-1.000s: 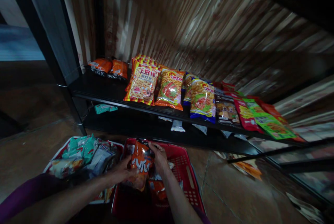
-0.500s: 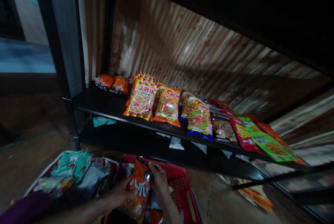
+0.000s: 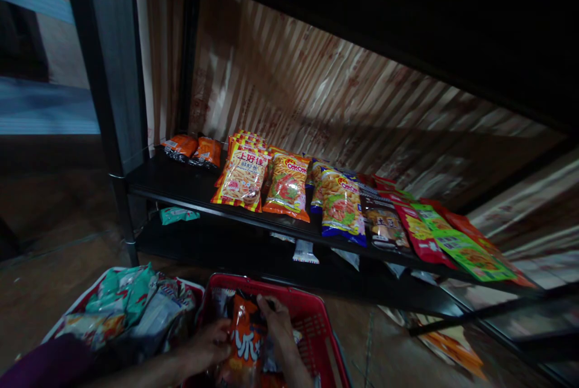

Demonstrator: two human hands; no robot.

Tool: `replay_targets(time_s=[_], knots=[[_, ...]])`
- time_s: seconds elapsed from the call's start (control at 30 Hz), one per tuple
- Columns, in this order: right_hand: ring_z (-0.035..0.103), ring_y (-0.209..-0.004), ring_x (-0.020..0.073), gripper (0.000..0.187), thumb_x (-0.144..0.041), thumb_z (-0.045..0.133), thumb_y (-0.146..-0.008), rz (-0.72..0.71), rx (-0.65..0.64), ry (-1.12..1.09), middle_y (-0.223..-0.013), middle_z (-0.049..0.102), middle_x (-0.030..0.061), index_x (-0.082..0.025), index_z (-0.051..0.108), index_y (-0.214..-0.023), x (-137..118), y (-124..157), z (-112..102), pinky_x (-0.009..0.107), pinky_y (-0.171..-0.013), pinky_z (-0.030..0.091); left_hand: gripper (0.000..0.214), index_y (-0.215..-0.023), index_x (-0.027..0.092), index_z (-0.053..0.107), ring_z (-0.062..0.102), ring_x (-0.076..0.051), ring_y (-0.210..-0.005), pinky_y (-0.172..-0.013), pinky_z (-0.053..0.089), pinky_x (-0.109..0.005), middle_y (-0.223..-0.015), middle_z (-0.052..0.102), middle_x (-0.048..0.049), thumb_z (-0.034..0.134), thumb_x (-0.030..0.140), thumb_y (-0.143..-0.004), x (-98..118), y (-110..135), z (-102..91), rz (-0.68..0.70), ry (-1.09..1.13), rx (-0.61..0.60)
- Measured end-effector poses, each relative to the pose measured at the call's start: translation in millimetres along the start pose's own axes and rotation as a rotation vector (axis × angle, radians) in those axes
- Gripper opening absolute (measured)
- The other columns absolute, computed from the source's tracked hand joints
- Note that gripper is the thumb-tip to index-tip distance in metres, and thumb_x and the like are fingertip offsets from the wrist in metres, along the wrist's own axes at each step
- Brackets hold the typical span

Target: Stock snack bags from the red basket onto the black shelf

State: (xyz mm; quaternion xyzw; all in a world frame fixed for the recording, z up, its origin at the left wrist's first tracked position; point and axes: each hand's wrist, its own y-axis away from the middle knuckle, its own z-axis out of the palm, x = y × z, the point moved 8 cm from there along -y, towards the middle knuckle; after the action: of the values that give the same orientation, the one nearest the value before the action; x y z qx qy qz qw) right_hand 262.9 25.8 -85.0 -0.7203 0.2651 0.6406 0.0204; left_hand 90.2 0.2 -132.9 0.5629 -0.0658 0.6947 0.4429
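An orange and black snack bag point(image 3: 245, 340) with large white lettering stands upright over the red basket point(image 3: 320, 321). My left hand point(image 3: 208, 343) grips its left side. At its upper right corner, my right hand point(image 3: 274, 315) has its fingers closed on the edge. Other packets lie under and around the bag in the basket, partly hidden by my forearms. Above, the black shelf point(image 3: 156, 175) carries a row of snack bags, among them a yellow and red prawn cracker bag point(image 3: 244, 177) and an orange bag point(image 3: 288, 186).
Left of the red basket stands a second basket point(image 3: 58, 324) full of packets, with teal bags point(image 3: 124, 294) on top. Two orange packets point(image 3: 205, 151) lie at the shelf's left end. A dark metal post point(image 3: 102, 92) rises at left. Several packets lie on the lower shelf point(image 3: 253, 261).
The orange snack bag has shifted slightly right and down in view, with both hands still on it. The camera view has tilted a little.
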Motion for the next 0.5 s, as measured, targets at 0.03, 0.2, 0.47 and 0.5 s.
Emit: replay_targets(time_s=[0.03, 0.2, 0.47, 0.5], knots=[[0.054, -0.059, 0.0174, 0.039, -0.059, 0.071, -0.053, -0.008, 0.006, 0.017, -0.057, 0.061, 0.0, -0.021, 0.068, -0.059, 2.6, 0.3, -1.4, 0.027, -0.056, 0.041, 0.084, -0.122, 0.024, 0.049, 0.056, -0.029, -0.105, -0.087, 0.042, -0.039, -0.112, 0.06, -0.009, 0.075, 0.056, -0.048, -5.3, -1.7, -0.8, -0.019, 0.039, 0.014], [0.054, -0.058, 0.0168, 0.039, -0.057, 0.073, -0.05, 0.054, 0.032, -0.013, -0.056, 0.061, 0.0005, -0.019, 0.069, -0.059, 16.8, 1.0, -1.4, 0.027, -0.058, 0.041, 0.098, -0.126, 0.027, 0.044, 0.053, -0.031, -0.111, -0.087, 0.042, -0.04, -0.123, 0.053, -0.0101, 0.076, 0.063, -0.04, -9.8, 8.2, 6.4, -0.051, 0.103, -0.004], [0.055, -0.059, 0.0158, 0.042, -0.056, 0.075, -0.05, 0.121, -0.024, -0.148, -0.057, 0.061, -0.001, -0.017, 0.066, -0.064, 22.8, -5.1, 5.2, 0.027, -0.059, 0.041, 0.078, -0.131, 0.021, 0.043, 0.043, -0.027, -0.125, -0.104, 0.032, -0.038, -0.134, 0.05, -0.0101, 0.066, 0.055, -0.065, 1.0, 24.1, 6.9, -0.017, -0.05, 0.107], [0.054, -0.058, 0.0155, 0.042, -0.056, 0.075, -0.05, 0.121, -0.02, -0.131, -0.056, 0.06, -0.0015, -0.017, 0.065, -0.063, 23.5, -5.2, 4.0, 0.026, -0.059, 0.04, 0.077, -0.129, 0.02, 0.045, 0.044, -0.027, -0.124, -0.104, 0.032, -0.038, -0.133, 0.051, -0.0106, 0.067, 0.055, -0.064, 0.0, 22.6, 9.3, -0.003, -0.056, 0.105]])
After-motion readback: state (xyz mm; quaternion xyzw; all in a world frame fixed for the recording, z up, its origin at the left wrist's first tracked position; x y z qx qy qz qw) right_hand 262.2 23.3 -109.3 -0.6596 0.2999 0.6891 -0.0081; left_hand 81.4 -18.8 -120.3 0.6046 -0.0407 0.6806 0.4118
